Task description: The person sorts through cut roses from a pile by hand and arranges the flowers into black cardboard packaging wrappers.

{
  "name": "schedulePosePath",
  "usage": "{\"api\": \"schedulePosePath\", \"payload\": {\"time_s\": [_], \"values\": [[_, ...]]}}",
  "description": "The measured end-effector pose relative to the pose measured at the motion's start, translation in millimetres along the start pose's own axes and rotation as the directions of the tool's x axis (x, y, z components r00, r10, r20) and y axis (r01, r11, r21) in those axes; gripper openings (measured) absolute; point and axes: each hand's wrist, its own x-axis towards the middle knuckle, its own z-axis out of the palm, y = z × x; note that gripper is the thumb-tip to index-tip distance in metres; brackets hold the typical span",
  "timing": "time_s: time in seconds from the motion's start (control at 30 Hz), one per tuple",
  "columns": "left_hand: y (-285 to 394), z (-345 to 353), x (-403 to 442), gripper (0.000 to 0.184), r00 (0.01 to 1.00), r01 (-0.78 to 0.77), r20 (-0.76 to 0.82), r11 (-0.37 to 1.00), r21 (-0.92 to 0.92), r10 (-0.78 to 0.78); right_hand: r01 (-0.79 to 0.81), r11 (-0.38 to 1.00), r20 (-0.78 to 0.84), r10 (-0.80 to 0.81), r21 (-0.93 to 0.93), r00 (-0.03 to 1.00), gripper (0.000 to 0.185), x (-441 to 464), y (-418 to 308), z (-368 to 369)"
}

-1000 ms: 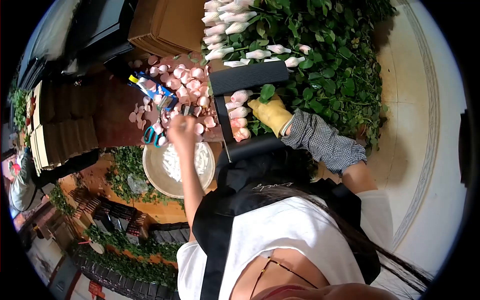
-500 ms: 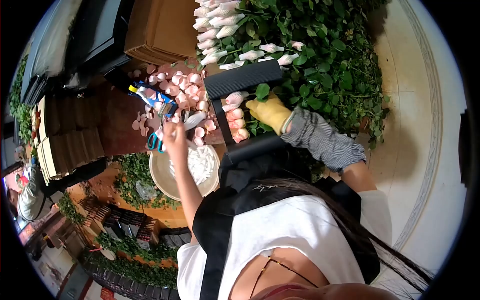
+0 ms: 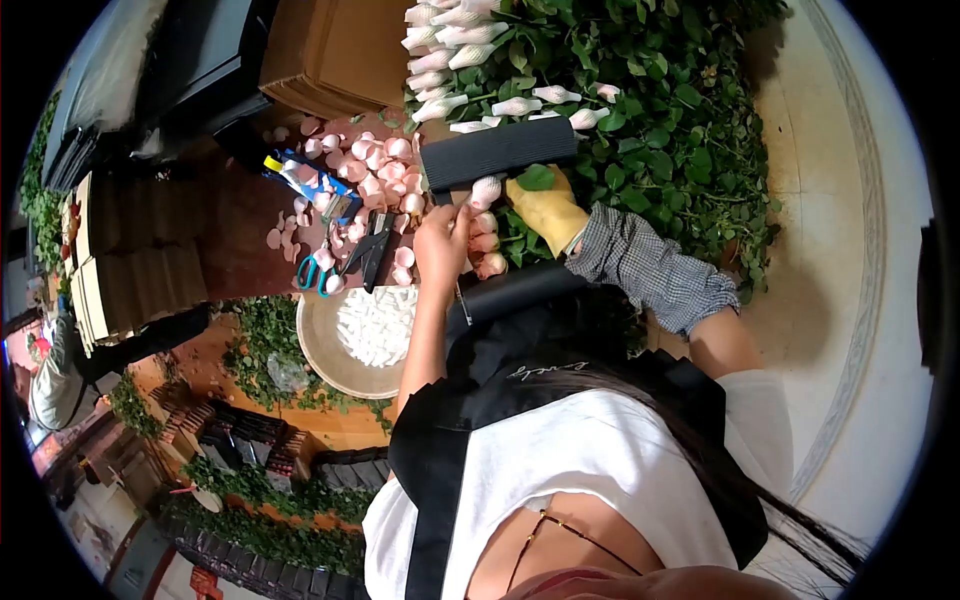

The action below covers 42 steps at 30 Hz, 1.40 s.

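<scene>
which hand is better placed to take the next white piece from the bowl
Left, probably: the bare left hand is closer to the bowl of white pieces, while the gloved right hand is farther off, across the roses.

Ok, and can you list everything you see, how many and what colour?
rose petals: many, pink, on the table
netted buds: many, pinkish white, upper centre
unwrapped roses: about three, pink, below the ribbed pad
ribbed pad: one, dark grey, centre
scissors: one, teal handles, among petals
tool: one, black, beside the scissors
item: one, blue, among petals
bowl: one, beige, below the table
small pieces: many, white, in the bowl
leaves: many, green, upper right
cardboard: one stack, brown, top
far left: too small to tell
apron: one, black, bottom centre
left hand: one, bare, by a netted bud
right hand: one, yellow glove, among leaves
</scene>
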Motion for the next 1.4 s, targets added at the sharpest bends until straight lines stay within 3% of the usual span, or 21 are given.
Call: {"api": "schedulePosePath", "payload": {"time_s": [0.07, 0.1, 0.17, 0.2, 0.27, 0.3, 0.33, 0.37, 0.4, 0.47, 0.57, 0.63, 0.73, 0.8, 0.97, 1.03, 1.1, 1.17, 1.2, 1.27, 1.4], "values": [[-9.8, -13.7, -6.7, 0.017, 0.994, 0.107, -0.008, 0.982, -0.156, -0.110, 0.282, 0.955, 0.140, -0.268, -0.091, 0.953, 0.021, 12.6, 5.0, -0.9], [-36.4, -8.7, -14.0, 0.016, 0.967, 0.108, -0.200, 0.964, -0.243, -0.159, 0.303, 0.952, 0.048, -0.301, -0.043, 0.953, 0.020, 8.3, -2.0, -1.3], [-52.6, -65.6, -21.1, 0.016, 0.860, 0.393, -0.132, 0.806, -0.443, -0.492, 0.285, 0.955, 0.080, -0.278, -0.079, 0.957, 0.019, 11.4, -7.9, -6.7], [-88.8, -74.3, -27.9, 0.014, 0.936, 0.100, -0.305, 0.965, -0.242, -0.173, 0.266, 0.957, 0.111, -0.254, -0.118, 0.961, 0.018, 12.6, -7.4, -8.1], [-41.4, -82.5, -28.8, 0.014, 0.970, 0.015, -0.235, 0.985, -0.172, -0.056, 0.166, 0.984, 0.210, -0.175, 0.062, 0.962, 0.018, 37.1, 46.9, 17.5], [-12.2, -83.7, -31.1, 0.012, 0.952, 0.305, 0.059, 0.915, -0.265, -0.300, 0.114, 0.983, 0.259, -0.149, 0.146, 0.954, 0.018, 39.8, 52.6, 20.6], [-9.4, -76.8, -28.3, 0.013, 0.924, 0.360, 0.233, 0.894, -0.265, -0.303, 0.054, 0.973, 0.306, -0.123, 0.224, 0.944, 0.017, 38.1, 46.6, 19.7], [-9.5, -58.2, -24.2, 0.027, 0.912, 0.354, 0.315, 0.891, -0.284, -0.262, 0.126, 0.991, 0.251, -0.132, 0.041, 0.959, 0.019, 32.1, 42.6, 18.8], [15.9, -46.9, -16.8, 0.038, 0.966, 0.145, 0.213, 0.989, 0.009, -0.143, 0.073, 0.997, 0.225, -0.073, 0.010, 0.972, 0.021, 22.9, 27.2, 12.3], [58.6, -29.5, -2.3, 0.043, 0.958, 0.187, 0.161, 0.941, 0.281, -0.239, -0.039, 0.998, 0.170, 0.046, -0.043, 0.984, 0.025, 4.0, -4.3, -0.8], [52.0, -5.1, 1.8, 0.032, 0.997, 0.070, -0.013, 0.933, 0.353, -0.070, -0.036, 0.986, 0.116, 0.055, -0.164, 0.992, 0.047, -7.1, -13.9, -7.5], [49.1, 1.2, -0.5, 0.024, 0.984, -0.025, -0.158, 0.932, 0.361, 0.088, 0.029, 0.981, 0.108, -0.009, -0.192, 0.994, 0.045, -10.6, -2.8, -2.6], [39.1, 4.3, -0.7, 0.022, 0.985, -0.085, -0.122, 0.957, 0.279, 0.123, -0.081, 0.962, -0.044, 0.071, -0.261, 0.996, 0.035, -7.5, -17.3, -9.5], [33.0, 3.1, -1.3, 0.020, 0.994, -0.040, -0.098, 0.986, 0.159, 0.056, 0.469, 0.576, 0.489, -0.134, -0.670, 0.862, 0.031, 16.3, -32.8, -30.3], [8.8, -58.9, -34.0, 0.014, 0.952, 0.102, -0.302, 0.978, 0.183, -0.043, 0.564, 0.550, 0.420, -0.377, -0.616, 0.826, 0.028, 23.4, -25.2, -27.9], [1.1, -113.6, -69.5, 0.018, 0.909, 0.414, -0.231, 0.807, 0.422, -0.346, 0.646, 0.489, 0.528, -0.374, -0.587, 0.763, 0.028, 28.2, -16.0, -31.2], [-64.6, -137.4, -117.1, 0.033, 0.840, 0.534, -0.271, 0.630, 0.563, -0.470, 0.729, 0.457, 0.556, -0.471, -0.510, 0.685, 0.029, 20.6, -16.4, -47.6], [-141.7, -163.4, -168.5, 0.068, 0.766, 0.642, -0.356, 0.673, 0.369, -0.535, 0.807, 0.432, 0.537, -0.603, -0.402, 0.590, 0.034, 10.0, -6.9, -59.1], [-137.7, -176.4, -173.2, 0.080, 0.651, 0.758, -0.397, 0.577, 0.303, -0.647, 0.861, 0.374, 0.539, -0.672, -0.346, 0.508, 0.030, 6.5, -5.6, -65.6], [-122.2, -181.6, -168.2, 0.083, 0.654, 0.741, -0.493, 0.619, 0.261, -0.574, 0.828, 0.442, 0.549, -0.621, -0.344, 0.560, 0.029, -17.8, -31.3, -83.1], [-88.9, -119.9, -113.9, 0.030, 0.876, 0.430, -0.228, 0.902, -0.030, -0.425, 0.814, 0.554, 0.520, -0.650, -0.176, 0.555, 0.027, -28.2, -39.6, -76.2]]}}
